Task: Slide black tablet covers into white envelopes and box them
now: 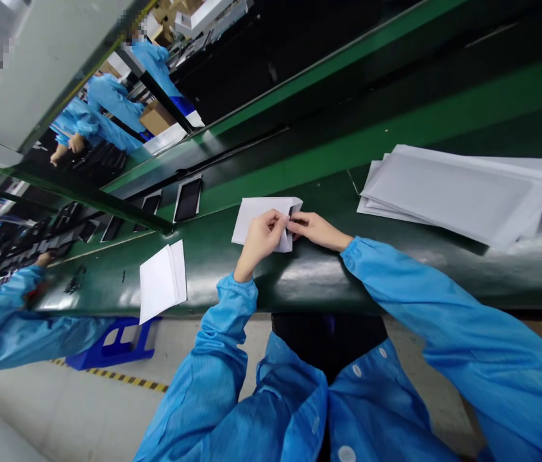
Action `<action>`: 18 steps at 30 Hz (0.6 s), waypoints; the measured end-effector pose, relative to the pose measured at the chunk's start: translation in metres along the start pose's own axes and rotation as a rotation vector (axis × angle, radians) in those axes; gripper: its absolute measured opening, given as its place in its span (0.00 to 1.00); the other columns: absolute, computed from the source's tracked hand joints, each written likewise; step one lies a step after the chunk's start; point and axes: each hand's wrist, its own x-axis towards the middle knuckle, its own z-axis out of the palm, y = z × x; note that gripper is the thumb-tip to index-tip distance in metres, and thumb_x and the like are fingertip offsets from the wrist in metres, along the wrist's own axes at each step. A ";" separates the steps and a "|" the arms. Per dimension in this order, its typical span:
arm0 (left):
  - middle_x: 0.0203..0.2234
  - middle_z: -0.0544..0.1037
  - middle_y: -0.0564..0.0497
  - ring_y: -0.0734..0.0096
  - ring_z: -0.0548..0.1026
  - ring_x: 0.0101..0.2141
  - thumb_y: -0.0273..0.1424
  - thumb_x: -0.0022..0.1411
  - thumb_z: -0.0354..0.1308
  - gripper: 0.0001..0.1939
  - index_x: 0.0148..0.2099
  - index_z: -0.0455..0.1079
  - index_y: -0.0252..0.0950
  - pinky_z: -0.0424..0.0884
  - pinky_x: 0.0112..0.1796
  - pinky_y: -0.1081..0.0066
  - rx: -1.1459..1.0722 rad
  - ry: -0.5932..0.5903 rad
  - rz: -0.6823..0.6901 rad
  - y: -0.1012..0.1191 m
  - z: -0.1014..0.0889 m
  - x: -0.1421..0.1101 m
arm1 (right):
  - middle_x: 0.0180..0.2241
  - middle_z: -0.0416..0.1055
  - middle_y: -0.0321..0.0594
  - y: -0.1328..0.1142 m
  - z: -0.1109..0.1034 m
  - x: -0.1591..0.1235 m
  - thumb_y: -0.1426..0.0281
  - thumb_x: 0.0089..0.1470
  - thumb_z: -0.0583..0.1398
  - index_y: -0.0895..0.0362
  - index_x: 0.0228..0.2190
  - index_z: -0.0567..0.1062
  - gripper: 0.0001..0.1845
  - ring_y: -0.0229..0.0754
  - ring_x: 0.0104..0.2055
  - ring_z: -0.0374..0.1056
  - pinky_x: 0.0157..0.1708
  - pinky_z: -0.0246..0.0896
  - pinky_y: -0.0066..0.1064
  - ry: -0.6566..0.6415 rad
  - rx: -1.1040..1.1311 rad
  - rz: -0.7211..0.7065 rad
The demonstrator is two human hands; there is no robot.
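A small white envelope (pixel 256 215) lies on the green bench (pixel 396 256) in front of me. My left hand (pixel 260 239) pinches its right end, fingers closed on the paper. My right hand (pixel 316 230) meets it there, fingertips closed at the envelope's opening, where a small dark item (pixel 290 210) shows at the edge. I cannot make out what that item is. Both arms wear blue sleeves.
A stack of white envelopes (pixel 453 189) lies to the right. Another white envelope (pixel 162 281) overhangs the bench's near edge at left. Dark phones (pixel 188 199) ride the belt beyond. A co-worker's blue sleeve (pixel 6 314) reaches in at left; other people work farther along the line. A blue stool (pixel 111 346) stands below.
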 end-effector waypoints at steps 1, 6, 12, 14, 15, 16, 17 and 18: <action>0.20 0.70 0.54 0.73 0.65 0.23 0.56 0.69 0.59 0.26 0.32 0.71 0.38 0.60 0.26 0.71 0.004 -0.004 0.003 0.000 0.001 -0.001 | 0.29 0.75 0.37 -0.001 -0.001 0.000 0.41 0.45 0.73 0.55 0.28 0.77 0.30 0.45 0.34 0.75 0.37 0.77 0.37 0.027 0.015 0.008; 0.35 0.79 0.46 0.63 0.75 0.38 0.51 0.73 0.56 0.21 0.41 0.76 0.38 0.72 0.42 0.65 0.165 0.045 0.154 -0.026 -0.017 -0.007 | 0.27 0.76 0.37 0.002 -0.005 0.004 0.46 0.39 0.75 0.54 0.24 0.75 0.27 0.45 0.31 0.73 0.32 0.73 0.35 0.253 0.007 0.029; 0.56 0.75 0.39 0.50 0.71 0.59 0.43 0.72 0.59 0.19 0.59 0.72 0.40 0.65 0.63 0.50 0.473 0.052 0.134 -0.081 -0.046 -0.029 | 0.26 0.75 0.42 0.004 -0.011 0.007 0.43 0.52 0.67 0.54 0.25 0.72 0.27 0.44 0.28 0.73 0.28 0.74 0.35 0.391 0.104 0.126; 0.58 0.74 0.39 0.52 0.70 0.61 0.40 0.73 0.56 0.18 0.61 0.71 0.40 0.64 0.64 0.51 0.462 0.013 0.134 -0.093 -0.048 -0.035 | 0.27 0.75 0.41 0.003 -0.013 0.005 0.43 0.52 0.68 0.54 0.27 0.73 0.27 0.44 0.27 0.73 0.26 0.73 0.34 0.398 0.106 0.137; 0.58 0.74 0.39 0.53 0.70 0.61 0.39 0.74 0.56 0.17 0.60 0.71 0.41 0.64 0.64 0.52 0.448 0.017 0.146 -0.098 -0.050 -0.036 | 0.28 0.76 0.41 0.003 -0.014 0.004 0.44 0.49 0.70 0.54 0.28 0.73 0.27 0.43 0.27 0.73 0.24 0.71 0.33 0.401 0.072 0.127; 0.57 0.74 0.40 0.53 0.70 0.61 0.38 0.73 0.55 0.16 0.59 0.71 0.41 0.65 0.64 0.53 0.441 0.047 0.151 -0.103 -0.052 -0.035 | 0.29 0.76 0.41 0.004 -0.016 0.004 0.47 0.46 0.73 0.54 0.28 0.74 0.26 0.42 0.26 0.71 0.23 0.69 0.33 0.405 0.026 0.116; 0.56 0.75 0.40 0.53 0.70 0.60 0.36 0.73 0.56 0.14 0.57 0.72 0.41 0.65 0.65 0.54 0.445 0.104 0.140 -0.108 -0.056 -0.032 | 0.29 0.76 0.41 0.005 -0.017 0.003 0.50 0.43 0.74 0.55 0.29 0.74 0.25 0.42 0.25 0.70 0.21 0.67 0.32 0.410 -0.018 0.106; 0.55 0.75 0.40 0.53 0.70 0.60 0.33 0.71 0.56 0.12 0.55 0.72 0.41 0.65 0.64 0.53 0.461 0.183 0.109 -0.114 -0.062 -0.028 | 0.30 0.77 0.41 0.007 -0.019 0.002 0.52 0.41 0.74 0.55 0.29 0.75 0.23 0.42 0.25 0.69 0.21 0.66 0.32 0.418 -0.054 0.094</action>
